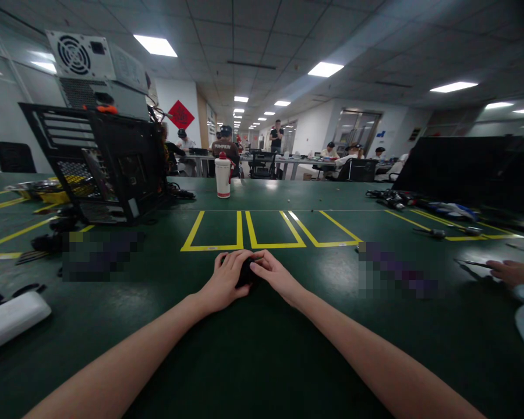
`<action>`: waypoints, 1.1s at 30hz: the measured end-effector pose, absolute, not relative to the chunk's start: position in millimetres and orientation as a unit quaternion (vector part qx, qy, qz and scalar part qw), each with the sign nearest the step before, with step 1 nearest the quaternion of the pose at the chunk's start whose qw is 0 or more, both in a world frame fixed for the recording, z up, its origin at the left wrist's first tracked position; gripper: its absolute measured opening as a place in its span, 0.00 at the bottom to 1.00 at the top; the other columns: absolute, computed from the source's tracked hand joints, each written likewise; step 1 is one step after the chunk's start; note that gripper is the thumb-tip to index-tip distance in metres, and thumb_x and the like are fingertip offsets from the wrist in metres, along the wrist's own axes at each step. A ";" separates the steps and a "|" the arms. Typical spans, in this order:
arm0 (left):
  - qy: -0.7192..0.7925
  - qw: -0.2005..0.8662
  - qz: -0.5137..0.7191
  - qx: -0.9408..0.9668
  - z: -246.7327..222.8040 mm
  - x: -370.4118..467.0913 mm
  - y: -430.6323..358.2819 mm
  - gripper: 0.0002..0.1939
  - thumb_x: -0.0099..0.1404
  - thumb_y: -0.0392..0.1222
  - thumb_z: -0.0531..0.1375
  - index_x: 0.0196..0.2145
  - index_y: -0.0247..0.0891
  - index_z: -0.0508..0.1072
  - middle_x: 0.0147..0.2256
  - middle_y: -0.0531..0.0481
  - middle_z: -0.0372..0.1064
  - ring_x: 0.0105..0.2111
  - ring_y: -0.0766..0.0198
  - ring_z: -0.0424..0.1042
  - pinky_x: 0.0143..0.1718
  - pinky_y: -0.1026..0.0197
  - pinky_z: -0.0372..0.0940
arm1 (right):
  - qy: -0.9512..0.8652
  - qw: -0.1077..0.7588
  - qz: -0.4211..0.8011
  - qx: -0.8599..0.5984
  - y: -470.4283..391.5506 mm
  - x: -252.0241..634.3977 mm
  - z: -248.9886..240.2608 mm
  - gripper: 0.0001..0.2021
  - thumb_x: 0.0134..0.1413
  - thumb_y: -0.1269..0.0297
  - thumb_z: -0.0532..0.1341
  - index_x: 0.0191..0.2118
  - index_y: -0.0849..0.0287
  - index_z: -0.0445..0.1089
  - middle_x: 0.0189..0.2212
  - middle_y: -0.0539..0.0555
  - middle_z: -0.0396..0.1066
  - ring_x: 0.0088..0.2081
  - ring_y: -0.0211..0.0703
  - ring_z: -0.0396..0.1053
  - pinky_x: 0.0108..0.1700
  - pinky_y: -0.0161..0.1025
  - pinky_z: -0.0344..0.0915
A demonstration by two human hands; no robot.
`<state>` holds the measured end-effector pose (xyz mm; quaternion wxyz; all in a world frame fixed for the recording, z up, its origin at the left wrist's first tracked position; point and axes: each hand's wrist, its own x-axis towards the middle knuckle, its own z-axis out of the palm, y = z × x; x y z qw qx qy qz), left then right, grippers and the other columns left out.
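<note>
A small black rounded object [246, 273] is between my two hands, low over the green table [253, 361]. My left hand [225, 282] curls over it from the left, thumb at its near side. From the right, my right hand [277, 276] presses thumb and fingers against its top and edge. Fingers cover most of the object, so its exact kind is hidden. Just beyond the hands, yellow tape [212, 248] marks several frames on the tabletop.
An open black computer case [113, 169] topped by a power supply [85, 58] stands left. A white bottle [222, 177] stands ahead. Cables and a dark monitor [467, 174] are right. Another person's hand [509, 272] holds a thin tool near the right edge. A white case [15, 320] lies left.
</note>
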<state>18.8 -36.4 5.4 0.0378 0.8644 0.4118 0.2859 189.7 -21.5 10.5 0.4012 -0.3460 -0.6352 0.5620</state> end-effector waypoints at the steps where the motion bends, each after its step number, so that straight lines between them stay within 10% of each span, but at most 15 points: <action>1: 0.412 0.038 0.286 0.864 5.6 18.8 -36.6 0.33 0.54 0.36 0.58 0.54 0.44 0.46 0.53 0.47 0.53 0.53 0.54 0.53 0.55 0.45 0.40 | -0.634 0.399 0.559 -0.356 -21.8 189.2 11.1 0.15 0.47 0.58 0.58 0.42 0.55 0.62 0.38 0.52 0.65 0.44 0.42 0.63 0.49 0.45 0.57; 33: 0.409 0.032 0.280 0.868 7.8 18.6 -38.4 0.32 0.54 0.37 0.57 0.54 0.44 0.47 0.52 0.47 0.53 0.53 0.55 0.53 0.54 0.46 0.41 | -0.641 0.399 0.568 -0.328 -26.8 190.2 14.5 0.12 0.46 0.61 0.60 0.38 0.55 0.61 0.37 0.50 0.66 0.44 0.41 0.64 0.48 0.43 0.59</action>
